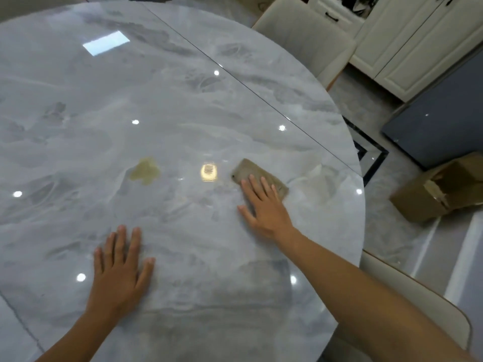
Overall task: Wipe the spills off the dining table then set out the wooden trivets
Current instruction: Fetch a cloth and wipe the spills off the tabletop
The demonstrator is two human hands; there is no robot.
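The round grey marble dining table fills most of the view. A yellowish spill lies near its middle. A flat brownish cloth rests to the right of the spill, and my right hand presses flat on it with fingers spread. Between the spill and the cloth is only a bright lamp reflection. My left hand lies flat on the bare tabletop near the front edge, fingers apart, holding nothing. No wooden trivets are in view.
A cream chair stands at the table's far right and another chair at the near right. A cardboard box sits on the floor beside a dark cabinet. White cupboards line the back right.
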